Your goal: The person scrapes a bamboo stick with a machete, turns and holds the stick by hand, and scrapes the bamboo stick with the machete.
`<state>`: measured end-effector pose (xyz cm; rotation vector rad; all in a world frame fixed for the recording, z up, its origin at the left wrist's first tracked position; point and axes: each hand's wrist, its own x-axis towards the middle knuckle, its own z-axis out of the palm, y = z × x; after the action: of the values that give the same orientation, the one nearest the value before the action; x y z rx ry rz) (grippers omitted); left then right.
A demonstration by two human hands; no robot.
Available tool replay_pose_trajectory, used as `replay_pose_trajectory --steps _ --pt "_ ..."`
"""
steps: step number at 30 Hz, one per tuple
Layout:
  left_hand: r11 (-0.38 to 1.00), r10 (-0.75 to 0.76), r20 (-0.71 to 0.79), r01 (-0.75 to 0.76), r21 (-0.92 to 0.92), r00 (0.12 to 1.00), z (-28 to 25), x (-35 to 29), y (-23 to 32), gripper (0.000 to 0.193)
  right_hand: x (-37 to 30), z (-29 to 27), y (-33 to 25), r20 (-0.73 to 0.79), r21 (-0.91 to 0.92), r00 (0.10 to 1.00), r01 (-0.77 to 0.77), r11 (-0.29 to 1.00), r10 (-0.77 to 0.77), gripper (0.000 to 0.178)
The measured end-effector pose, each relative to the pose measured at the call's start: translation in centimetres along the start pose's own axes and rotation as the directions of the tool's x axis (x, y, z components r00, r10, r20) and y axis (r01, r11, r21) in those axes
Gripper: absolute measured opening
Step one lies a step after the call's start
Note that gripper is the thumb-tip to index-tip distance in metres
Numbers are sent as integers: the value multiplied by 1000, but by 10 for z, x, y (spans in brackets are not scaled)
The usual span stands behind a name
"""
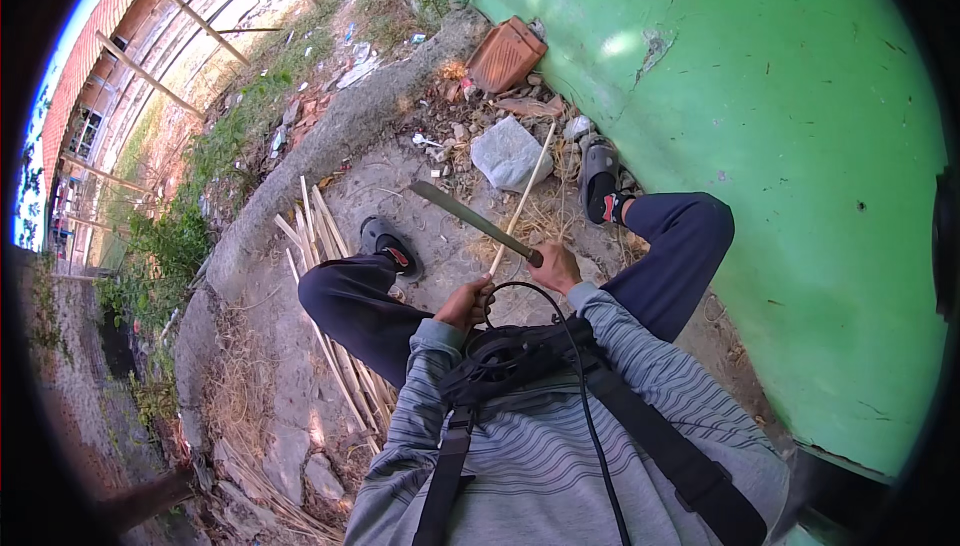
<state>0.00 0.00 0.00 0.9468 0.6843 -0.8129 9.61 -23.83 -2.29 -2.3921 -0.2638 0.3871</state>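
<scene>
In left fingers (473, 299), pale strip (528, 186)

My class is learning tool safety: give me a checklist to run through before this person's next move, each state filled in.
1. Left grip closed on the strip: ok.
2. Right grip closed on the knife by its handle: ok.
3. Blade pointing away from the left grip: ok, it points ahead and to the left.
4. Gloves on: not ok, both hands are bare.
5. Strip resting on the stone: cannot tell, they only overlap in view.
</scene>
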Motion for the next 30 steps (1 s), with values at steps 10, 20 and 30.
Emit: replay_pose_trajectory --steps 10,20,30 --pt "992 -58 145 74 -102 988 -8 0 -18 42 31 -4 30 -164 37 983 -72 997 78 25" --pt "995 -27 176 44 -93 984 -9 -1 -32 38 52 -12 31 -162 143 970 -159 977 181 27" --pt "988 -89 290 122 -99 953 -16 -15 -18 41 55 -18 30 -189 77 982 -7 997 21 26"
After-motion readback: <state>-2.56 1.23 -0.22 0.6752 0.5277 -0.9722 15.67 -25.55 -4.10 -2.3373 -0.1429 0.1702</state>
